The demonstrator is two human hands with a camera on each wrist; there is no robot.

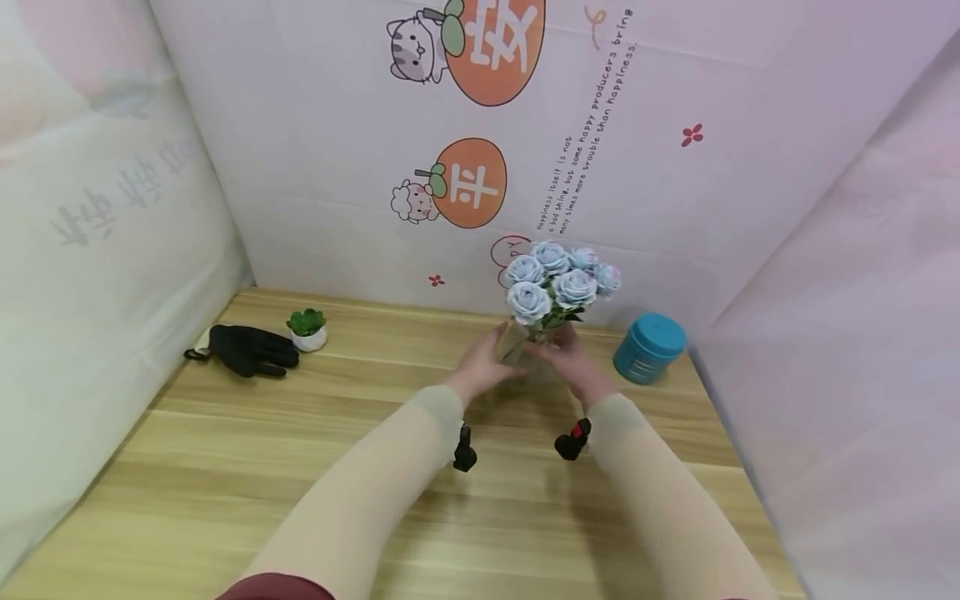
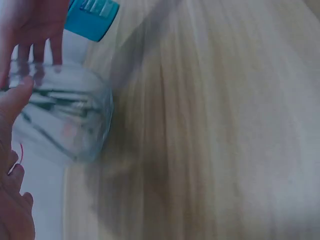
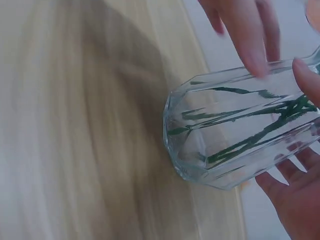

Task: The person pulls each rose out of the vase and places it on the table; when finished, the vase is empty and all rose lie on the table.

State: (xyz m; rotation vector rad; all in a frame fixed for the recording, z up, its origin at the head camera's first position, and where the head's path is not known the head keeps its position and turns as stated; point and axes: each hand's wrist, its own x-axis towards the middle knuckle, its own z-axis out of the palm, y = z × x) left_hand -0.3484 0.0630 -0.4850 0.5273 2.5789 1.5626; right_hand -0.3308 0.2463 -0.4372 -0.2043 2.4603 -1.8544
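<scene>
A clear faceted glass vase (image 3: 225, 125) holds green stems and pale blue roses (image 1: 551, 279); it stands out from the back wall at centre right. My right hand (image 1: 570, 362) grips it from the right, and in the right wrist view its thumb lies on the near side with the fingers (image 3: 295, 192) behind the glass. From the left my left hand (image 1: 483, 365) reaches to the vase; one straight, blurred finger (image 3: 252, 50) is at the glass edge. Whether the base touches the table cannot be told.
Right of the vase stands a blue lidded canister (image 1: 649, 348). On the left lie a black glove (image 1: 251, 350) and a small potted succulent (image 1: 307, 329). Printed cloth walls (image 1: 322, 150) enclose the wooden table (image 1: 225, 475) at the back and both sides.
</scene>
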